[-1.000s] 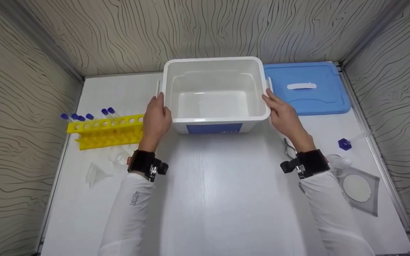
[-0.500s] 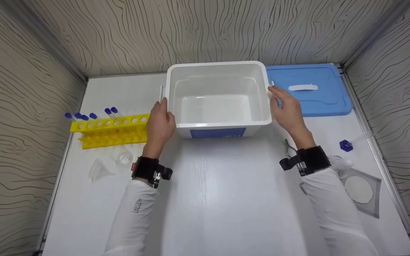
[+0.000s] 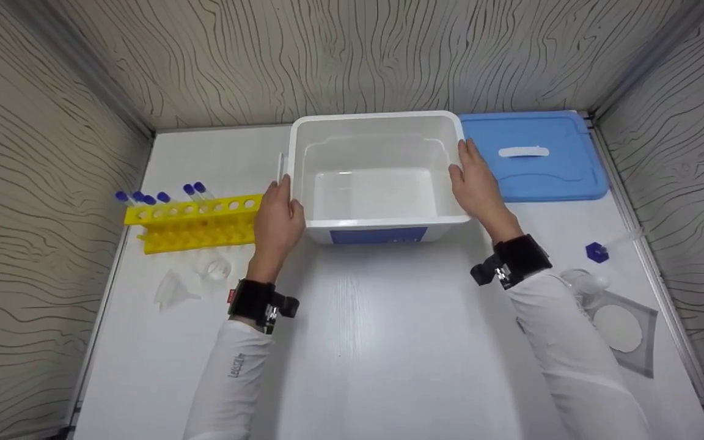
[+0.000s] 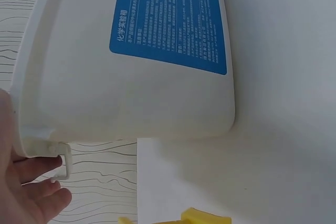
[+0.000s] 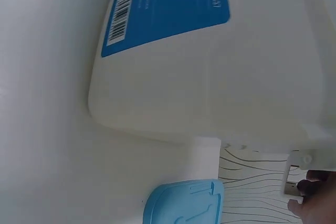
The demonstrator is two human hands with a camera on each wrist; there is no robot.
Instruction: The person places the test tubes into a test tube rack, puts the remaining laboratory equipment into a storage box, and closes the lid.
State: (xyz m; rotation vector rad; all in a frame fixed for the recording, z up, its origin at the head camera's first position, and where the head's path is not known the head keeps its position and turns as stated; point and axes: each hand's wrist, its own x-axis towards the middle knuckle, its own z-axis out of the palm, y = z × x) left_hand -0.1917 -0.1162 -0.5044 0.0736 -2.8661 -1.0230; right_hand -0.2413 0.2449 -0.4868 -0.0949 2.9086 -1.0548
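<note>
Both hands flank white bin (image 3: 376,177): left hand (image 3: 277,221) and right hand (image 3: 478,184) grip side rims, forearms angled inward.

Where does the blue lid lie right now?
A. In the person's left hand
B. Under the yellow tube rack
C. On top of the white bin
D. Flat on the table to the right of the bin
D: the blue lid lies flat on the table right of the open white bin.
</note>
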